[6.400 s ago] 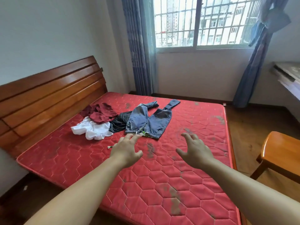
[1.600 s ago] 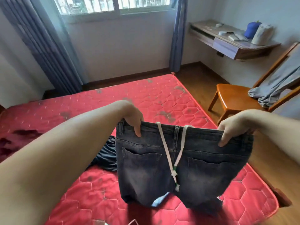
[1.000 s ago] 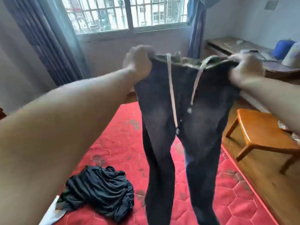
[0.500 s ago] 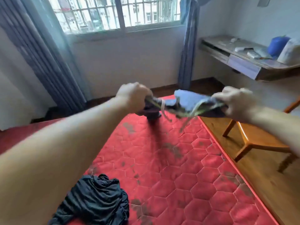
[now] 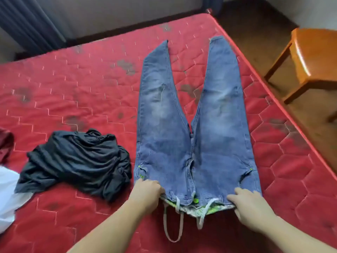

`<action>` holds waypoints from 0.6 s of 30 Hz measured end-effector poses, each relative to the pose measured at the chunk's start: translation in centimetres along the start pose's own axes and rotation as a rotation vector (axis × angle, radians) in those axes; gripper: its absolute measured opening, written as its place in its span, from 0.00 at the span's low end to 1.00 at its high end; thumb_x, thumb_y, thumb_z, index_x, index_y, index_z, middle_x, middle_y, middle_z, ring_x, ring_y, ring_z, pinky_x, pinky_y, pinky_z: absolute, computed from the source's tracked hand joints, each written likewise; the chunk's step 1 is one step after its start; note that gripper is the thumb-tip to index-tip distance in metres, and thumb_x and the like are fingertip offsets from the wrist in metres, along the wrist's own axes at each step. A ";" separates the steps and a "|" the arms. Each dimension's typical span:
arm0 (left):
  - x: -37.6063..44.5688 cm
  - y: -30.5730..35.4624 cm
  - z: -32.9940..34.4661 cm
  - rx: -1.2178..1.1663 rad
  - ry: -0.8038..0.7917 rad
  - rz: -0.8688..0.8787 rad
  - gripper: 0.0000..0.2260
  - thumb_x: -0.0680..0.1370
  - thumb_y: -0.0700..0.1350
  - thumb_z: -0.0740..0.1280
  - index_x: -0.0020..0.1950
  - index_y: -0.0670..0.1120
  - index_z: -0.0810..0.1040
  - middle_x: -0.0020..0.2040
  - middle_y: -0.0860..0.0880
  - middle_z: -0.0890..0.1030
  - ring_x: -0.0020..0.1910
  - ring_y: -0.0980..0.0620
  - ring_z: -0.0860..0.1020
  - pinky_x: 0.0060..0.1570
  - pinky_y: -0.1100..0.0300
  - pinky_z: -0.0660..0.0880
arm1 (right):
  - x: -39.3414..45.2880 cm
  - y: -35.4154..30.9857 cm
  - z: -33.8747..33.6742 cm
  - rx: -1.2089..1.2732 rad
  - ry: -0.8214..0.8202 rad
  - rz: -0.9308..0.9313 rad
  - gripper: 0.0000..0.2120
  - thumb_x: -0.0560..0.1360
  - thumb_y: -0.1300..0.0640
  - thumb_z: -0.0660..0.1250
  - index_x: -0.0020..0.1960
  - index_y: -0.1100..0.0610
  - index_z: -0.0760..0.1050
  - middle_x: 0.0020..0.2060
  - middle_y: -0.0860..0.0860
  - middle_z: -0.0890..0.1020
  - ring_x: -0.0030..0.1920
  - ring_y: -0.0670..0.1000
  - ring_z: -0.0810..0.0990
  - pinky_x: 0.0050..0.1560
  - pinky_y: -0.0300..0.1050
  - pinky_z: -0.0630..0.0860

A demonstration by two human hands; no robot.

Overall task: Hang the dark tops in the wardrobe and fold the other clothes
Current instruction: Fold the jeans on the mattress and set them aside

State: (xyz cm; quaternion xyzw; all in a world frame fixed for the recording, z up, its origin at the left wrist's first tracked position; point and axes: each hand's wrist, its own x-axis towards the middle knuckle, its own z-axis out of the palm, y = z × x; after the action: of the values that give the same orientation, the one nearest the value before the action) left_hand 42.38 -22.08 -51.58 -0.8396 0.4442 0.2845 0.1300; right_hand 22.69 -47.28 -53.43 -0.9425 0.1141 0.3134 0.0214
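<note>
Blue jeans point(image 5: 193, 115) lie flat on the red mattress point(image 5: 82, 92), front up, legs spread toward the far edge, white drawstring hanging off the waistband toward me. My left hand point(image 5: 145, 193) grips the waistband's left corner. My right hand point(image 5: 249, 207) grips its right corner. A crumpled dark top point(image 5: 76, 159) lies left of the jeans. A white garment point(image 5: 7, 196) sits at the left edge and a dark red one point(image 5: 4, 141) shows above it.
A wooden chair point(image 5: 313, 57) stands on the wooden floor right of the bed. The mattress's right edge point(image 5: 284, 114) runs diagonally close to the jeans' right leg. Blue curtains point(image 5: 27, 22) hang at the far left wall.
The jeans, held up and flung out in the air half a second ago, now lie spread flat on the mattress. Both hands came down with the waistband and still hold it.
</note>
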 end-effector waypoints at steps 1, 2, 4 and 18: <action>-0.3 0.2 1.9 -0.017 -0.014 -0.012 0.14 0.76 0.43 0.60 0.58 0.55 0.78 0.55 0.51 0.78 0.59 0.46 0.76 0.52 0.53 0.66 | -0.4 -0.5 1.8 0.017 -0.019 0.019 0.14 0.76 0.52 0.55 0.60 0.46 0.70 0.55 0.47 0.72 0.60 0.52 0.73 0.56 0.51 0.68; -0.5 0.5 3.4 -0.027 -0.027 -0.022 0.14 0.76 0.43 0.60 0.57 0.55 0.78 0.55 0.51 0.77 0.59 0.46 0.76 0.51 0.53 0.65 | -0.7 -0.9 3.2 0.026 -0.029 0.036 0.15 0.76 0.52 0.56 0.61 0.45 0.70 0.55 0.47 0.72 0.60 0.52 0.73 0.56 0.51 0.69; -0.9 0.8 5.6 -0.066 -0.019 -0.042 0.14 0.75 0.43 0.59 0.56 0.55 0.78 0.54 0.52 0.77 0.59 0.47 0.75 0.49 0.54 0.65 | -1.0 -1.6 5.2 0.039 -0.009 0.055 0.15 0.76 0.51 0.56 0.63 0.44 0.69 0.55 0.47 0.72 0.60 0.51 0.73 0.56 0.51 0.69; -7.0 2.0 11.8 -0.271 -0.104 0.057 0.17 0.71 0.40 0.60 0.57 0.55 0.75 0.56 0.55 0.76 0.59 0.48 0.74 0.52 0.55 0.69 | -8.4 -8.2 11.6 0.199 -0.061 0.269 0.15 0.72 0.54 0.59 0.58 0.45 0.66 0.53 0.46 0.73 0.59 0.51 0.73 0.55 0.49 0.69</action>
State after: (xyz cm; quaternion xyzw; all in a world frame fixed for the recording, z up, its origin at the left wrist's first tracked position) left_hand 33.36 -12.97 -56.84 -0.8206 0.4180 0.3886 0.0300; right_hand 11.27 -36.36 -57.98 -0.9020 0.2689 0.3290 0.0760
